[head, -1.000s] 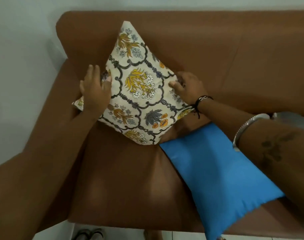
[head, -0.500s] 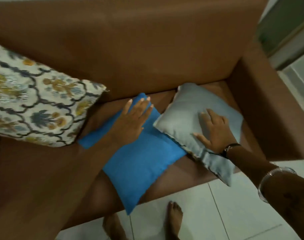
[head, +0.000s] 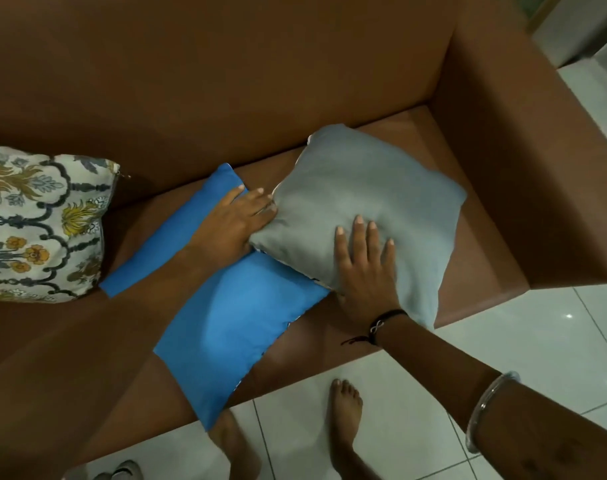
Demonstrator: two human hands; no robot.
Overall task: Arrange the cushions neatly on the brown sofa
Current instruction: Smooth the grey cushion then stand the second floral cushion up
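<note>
On the brown sofa (head: pixel 225 81), a grey cushion (head: pixel 381 188) lies flat on the right end of the seat, its left corner overlapping a blue cushion (head: pixel 232 323). The blue cushion lies flat and skewed, one corner hanging over the seat's front edge. A floral cushion (head: pixel 35 230) leans on the backrest at the left. My left hand (head: pixel 236 220) rests on the blue cushion with its fingers closed on the grey cushion's left edge. My right hand (head: pixel 364 271) is spread on top of the grey cushion at its near edge, thumb hidden under it.
The sofa's right armrest (head: pixel 520 150) stands just beyond the grey cushion. My bare feet (head: pixel 345 410) stand on the white tiled floor (head: pixel 502 334) in front of the seat. A shoe (head: pixel 122 471) lies on the floor at the lower left.
I let go of the floral cushion and turned right. My left hand slid from the blue cushion's top to the grey cushion's edge. The grey cushion now sits further back on the seat.
</note>
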